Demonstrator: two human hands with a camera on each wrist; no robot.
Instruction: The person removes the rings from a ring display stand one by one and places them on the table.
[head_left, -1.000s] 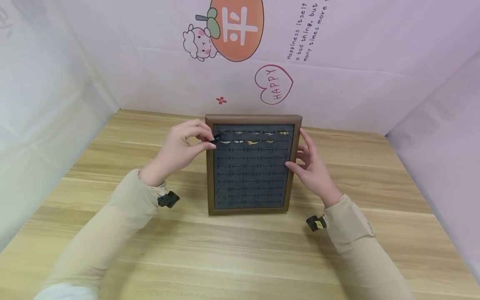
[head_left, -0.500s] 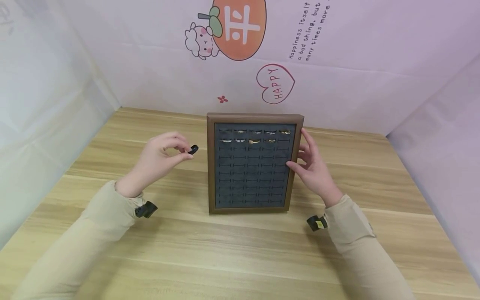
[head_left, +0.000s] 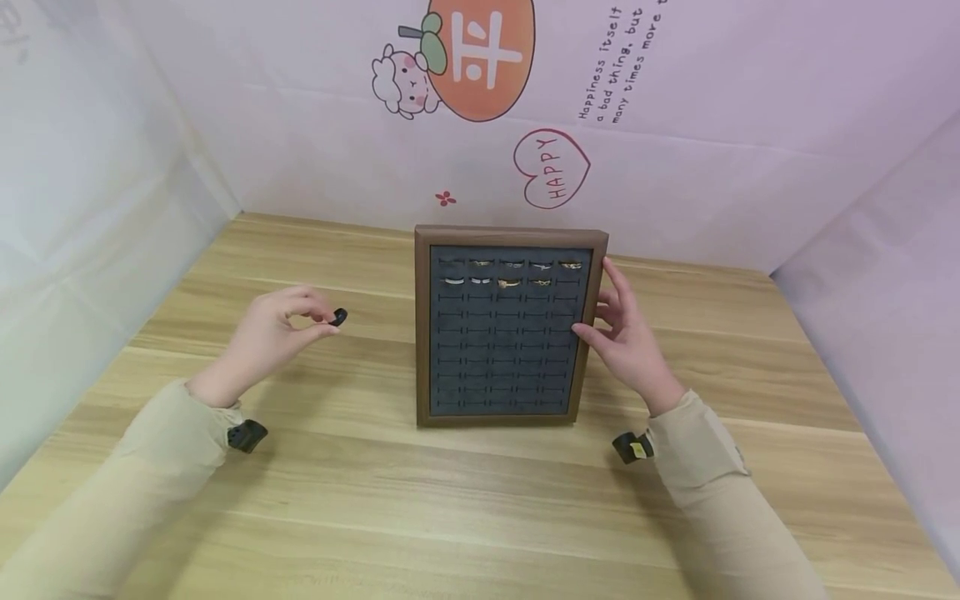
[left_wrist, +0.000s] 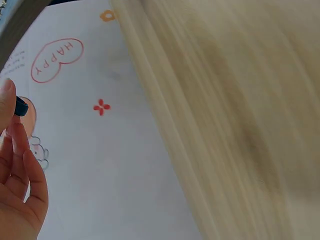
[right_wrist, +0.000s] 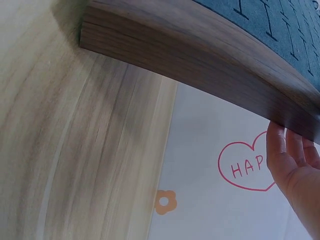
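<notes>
Cataloguing the left hand (head_left: 266,333): contents?

One dark ring (head_left: 340,317), pinched between thumb and fingertips (left of the framed ring board (head_left: 422,333), well apart), likely for fine control.

Right hand (head_left: 633,354)?

Thumb in front, fingers gripping the board's side, presumably steadying it.

Left hand (head_left: 272,329): withdrawn left and nearer from the display board's (head_left: 423,333) left edge, now well apart.
Black ring (head_left: 340,317): carried along, now above tabletop (head_left: 360,375).
</notes>
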